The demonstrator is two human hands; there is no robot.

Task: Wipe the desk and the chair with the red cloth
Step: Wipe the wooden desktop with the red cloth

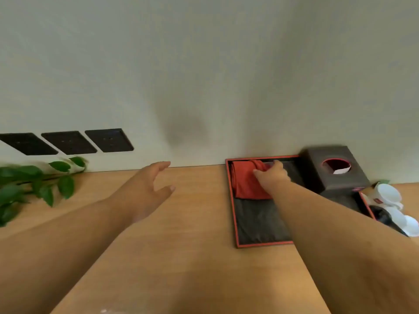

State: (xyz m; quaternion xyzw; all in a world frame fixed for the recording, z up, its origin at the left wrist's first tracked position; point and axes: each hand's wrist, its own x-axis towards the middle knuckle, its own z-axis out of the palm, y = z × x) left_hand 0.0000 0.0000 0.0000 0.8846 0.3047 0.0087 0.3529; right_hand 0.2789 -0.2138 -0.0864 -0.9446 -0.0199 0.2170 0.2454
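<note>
Desk [192,223] unwiped; my right hand [271,175] pinches the cloth [243,182] in the tray [235,223], left hand [145,189] spread beside it.

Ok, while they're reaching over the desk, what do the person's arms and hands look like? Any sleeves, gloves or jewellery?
Both arms are bare for their whole visible length: no sleeve shows. The left hand and the right hand wear no gloves, and I see no watch, bracelet or ring, though the picture is slightly blurred, so a thin band could escape notice.
</note>
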